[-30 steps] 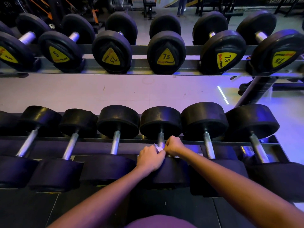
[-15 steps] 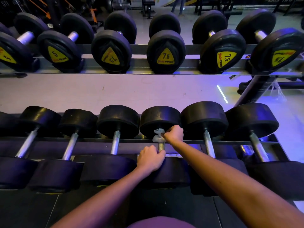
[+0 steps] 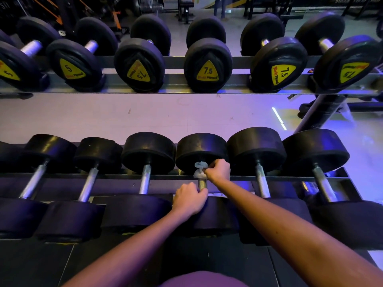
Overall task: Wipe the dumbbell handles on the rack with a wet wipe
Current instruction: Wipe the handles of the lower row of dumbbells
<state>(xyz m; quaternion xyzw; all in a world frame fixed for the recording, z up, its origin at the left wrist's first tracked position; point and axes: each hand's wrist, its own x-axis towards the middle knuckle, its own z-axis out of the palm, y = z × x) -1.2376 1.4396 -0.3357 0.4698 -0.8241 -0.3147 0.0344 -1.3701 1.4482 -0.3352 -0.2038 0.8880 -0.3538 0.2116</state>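
A row of black dumbbells with steel handles lies on the lower rack rail (image 3: pixel 116 176). My right hand (image 3: pixel 218 170) grips a crumpled white wet wipe (image 3: pixel 200 170) wrapped round the far end of the middle dumbbell's handle (image 3: pixel 202 183), right against its far head (image 3: pixel 201 149). My left hand (image 3: pixel 189 198) is closed on the near end of the same handle, resting on the near head (image 3: pixel 217 216). Only a short stretch of bare handle shows between the two hands.
Neighbouring handles stand to the left (image 3: pixel 145 179) and right (image 3: pixel 262 181) of the one held. An upper rail (image 3: pixel 176 62) carries dumbbells with yellow 5 and 7.5 labels. A slanted rack post (image 3: pixel 319 112) rises at right. Pale floor shows between the tiers.
My right hand has slid the wipe along the handle from the near end beside my left hand to the far end. The left hand has stayed put.
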